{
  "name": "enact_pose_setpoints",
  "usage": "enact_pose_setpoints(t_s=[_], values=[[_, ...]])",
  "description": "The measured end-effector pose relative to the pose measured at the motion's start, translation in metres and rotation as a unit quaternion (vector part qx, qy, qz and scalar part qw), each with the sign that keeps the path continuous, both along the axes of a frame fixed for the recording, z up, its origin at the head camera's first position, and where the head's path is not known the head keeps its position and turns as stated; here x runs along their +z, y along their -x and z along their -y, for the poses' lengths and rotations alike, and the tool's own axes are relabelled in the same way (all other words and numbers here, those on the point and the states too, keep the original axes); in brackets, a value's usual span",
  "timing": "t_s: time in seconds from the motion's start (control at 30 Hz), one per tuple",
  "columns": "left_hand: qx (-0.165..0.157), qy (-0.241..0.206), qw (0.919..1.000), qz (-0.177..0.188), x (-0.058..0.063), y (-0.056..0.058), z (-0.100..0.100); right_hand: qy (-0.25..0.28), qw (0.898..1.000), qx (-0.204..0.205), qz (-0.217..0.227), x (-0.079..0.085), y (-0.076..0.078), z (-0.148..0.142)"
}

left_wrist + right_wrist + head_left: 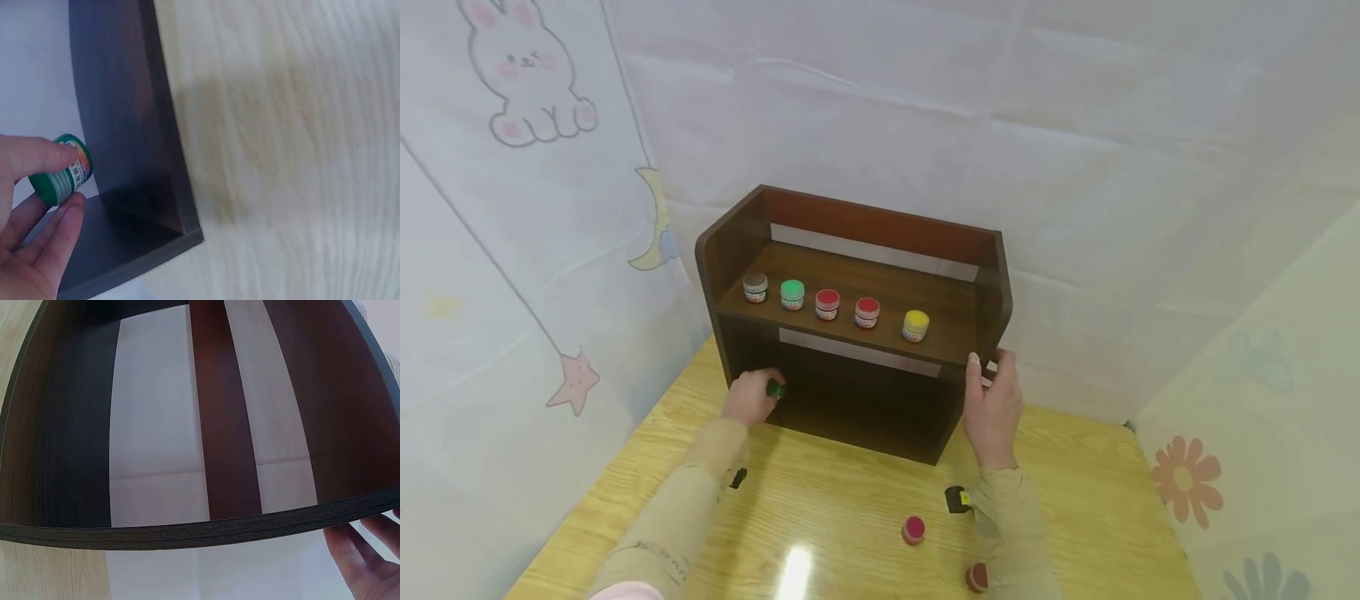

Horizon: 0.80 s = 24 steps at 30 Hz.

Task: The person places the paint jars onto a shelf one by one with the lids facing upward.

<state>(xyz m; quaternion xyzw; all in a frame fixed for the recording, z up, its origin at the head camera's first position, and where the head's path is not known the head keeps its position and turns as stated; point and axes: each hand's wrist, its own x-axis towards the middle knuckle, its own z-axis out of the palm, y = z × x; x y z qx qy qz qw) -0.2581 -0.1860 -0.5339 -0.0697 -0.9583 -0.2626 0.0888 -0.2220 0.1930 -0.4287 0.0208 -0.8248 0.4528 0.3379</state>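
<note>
My left hand [751, 398] pinches a small green-lidded paint jar [60, 170] between thumb and fingers. It is at the left end of the lower compartment of a dark wooden two-tier shelf [865, 450]. My right hand [994, 412] rests against the outer face of the shelf's right side, fingers fairly straight; in the right wrist view its fingertips [337, 534] are right at the panel. Along the upper board stand a brown-lidded jar [756, 288], a light green one [792, 295], two red ones [827, 305] and a yellow one [915, 326].
On the light wood table [827, 517] before the shelf lies a jar with a magenta lid [913, 530]. Nearer me, a brownish-red jar [977, 577] is partly hidden by my right sleeve. A pale wall cloth [850, 108] hangs behind and at both sides.
</note>
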Motion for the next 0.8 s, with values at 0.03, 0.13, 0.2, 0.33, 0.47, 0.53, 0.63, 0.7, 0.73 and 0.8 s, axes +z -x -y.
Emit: enact_pose_setpoints(t_s=[0.03, 0.13, 0.2, 0.33, 0.47, 0.53, 0.63, 0.7, 0.73, 0.8], values=[[0.001, 0.003, 1.0000, -0.002, 0.000, -0.001, 0.001, 0.000, 1.000, 0.001, 0.000, 0.000, 0.000, 0.000], [0.005, 0.012, 0.9999, 0.002, -0.002, -0.003, 0.003, 0.001, 1.000, 0.003, -0.003, 0.001, 0.001, 0.000], [0.007, 0.017, 0.9998, 0.012, -0.005, -0.005, 0.004, 0.001, 1.000, 0.003, -0.003, 0.001, 0.001, 0.000], [0.015, 0.028, 0.9991, 0.027, -0.011, -0.009, 0.005, -0.002, 1.000, 0.003, -0.003, 0.000, 0.001, 0.000], [0.018, 0.041, 0.9987, 0.023, -0.015, -0.014, 0.005, -0.004, 1.000, 0.002, -0.008, -0.001, 0.001, 0.000], [0.020, 0.044, 0.9986, 0.021, -0.018, -0.014, 0.006, -0.003, 1.000, 0.001, -0.009, 0.000, 0.000, 0.000], [0.023, 0.040, 0.9988, 0.018, -0.022, -0.015, 0.008, 0.000, 1.000, 0.002, -0.004, 0.000, -0.001, 0.000], [0.023, 0.035, 0.9991, 0.012, -0.026, -0.014, 0.008, 0.003, 1.000, 0.003, 0.001, 0.000, -0.001, 0.000], [0.024, 0.033, 0.9991, 0.009, -0.027, -0.014, 0.008, 0.005, 1.000, 0.004, 0.003, 0.001, -0.001, 0.000], [0.026, 0.033, 0.9991, 0.006, -0.029, -0.014, 0.008, 0.007, 1.000, 0.005, 0.006, 0.001, -0.002, 0.000]])
